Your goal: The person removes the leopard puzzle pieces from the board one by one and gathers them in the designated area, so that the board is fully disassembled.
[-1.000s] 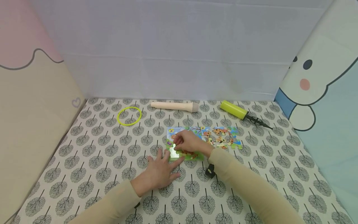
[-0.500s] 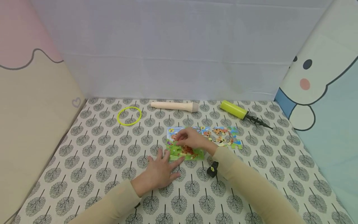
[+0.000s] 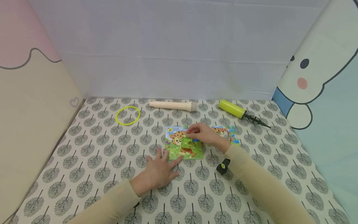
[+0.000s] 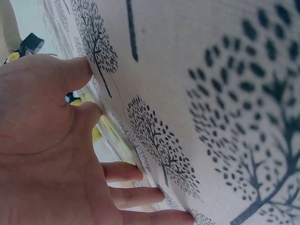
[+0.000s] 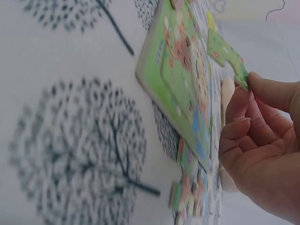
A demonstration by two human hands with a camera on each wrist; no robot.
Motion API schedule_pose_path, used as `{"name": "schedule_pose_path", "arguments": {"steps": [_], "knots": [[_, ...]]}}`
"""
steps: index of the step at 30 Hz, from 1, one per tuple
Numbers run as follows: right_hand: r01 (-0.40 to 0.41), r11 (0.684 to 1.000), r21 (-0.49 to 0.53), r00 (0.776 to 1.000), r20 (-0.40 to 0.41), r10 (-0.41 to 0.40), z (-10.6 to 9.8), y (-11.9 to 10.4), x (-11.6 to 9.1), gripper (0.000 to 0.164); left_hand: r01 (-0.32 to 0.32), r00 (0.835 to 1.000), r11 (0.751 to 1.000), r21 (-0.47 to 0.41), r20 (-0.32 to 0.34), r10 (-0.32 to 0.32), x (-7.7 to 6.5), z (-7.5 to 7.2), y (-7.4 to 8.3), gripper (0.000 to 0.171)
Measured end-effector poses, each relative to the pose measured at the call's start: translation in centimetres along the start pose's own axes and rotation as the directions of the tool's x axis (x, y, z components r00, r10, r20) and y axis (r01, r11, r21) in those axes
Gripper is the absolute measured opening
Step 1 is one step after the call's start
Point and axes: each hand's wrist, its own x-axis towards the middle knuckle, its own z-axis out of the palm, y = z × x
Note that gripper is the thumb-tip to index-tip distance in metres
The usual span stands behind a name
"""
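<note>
My right hand (image 3: pixel 203 134) pinches a green jigsaw piece (image 5: pixel 219 50) with red flowers between thumb and fingers. In the head view it is over the right part of the puzzle board (image 3: pixel 172 154), which shows a spotted cub on grass. The right wrist view has the piece (image 5: pixel 241 75) raised off the board, tilted. Spread out flat, my left hand (image 3: pixel 158 171) rests with its fingertips at the board's lower left edge and holds nothing. Several loose puzzle pieces (image 3: pixel 232 137) lie right of the board, partly hidden by my right hand.
Along the back lie a pale pink microphone-shaped stick (image 3: pixel 173 105) and a yellow-green hand pump (image 3: pixel 232 109) with a black nozzle. A yellow ring (image 3: pixel 116 116) sits at the back left. Cloth walls (image 3: pixel 179 46) enclose the tree-patterned tablecloth (image 3: pixel 112 161).
My right hand has moved from the board's lower left up and to the right, carrying the green piece. My left hand has stayed in place.
</note>
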Motion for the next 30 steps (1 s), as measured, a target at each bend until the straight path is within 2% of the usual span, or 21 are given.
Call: {"name": "schedule_pose_path", "arguments": {"steps": [9,17,23,30], "knots": [[0.005,1.000,-0.006,1.000,-0.022,-0.006,-2.6,0.4,-1.5,0.022,0.001,1.000,1.000,-0.015,-0.011,-0.001,-0.3,0.2,-0.2,0.062],[0.000,0.999,-0.051,1.000,0.006,0.000,-3.8,1.5,-3.4,0.018,-0.014,0.999,1.000,-0.021,-0.032,0.013,-0.4,0.6,-0.3,0.062],[-0.030,0.996,-0.081,0.996,0.087,0.037,-4.6,2.7,-4.8,0.012,-0.020,0.999,0.999,-0.028,-0.034,0.019,-0.4,0.4,-0.1,0.061],[0.069,0.987,-0.145,0.984,0.174,-0.043,-4.5,3.3,-5.5,0.007,-0.020,0.999,1.000,-0.015,-0.034,0.020,-0.2,0.4,-0.1,0.061]]}}
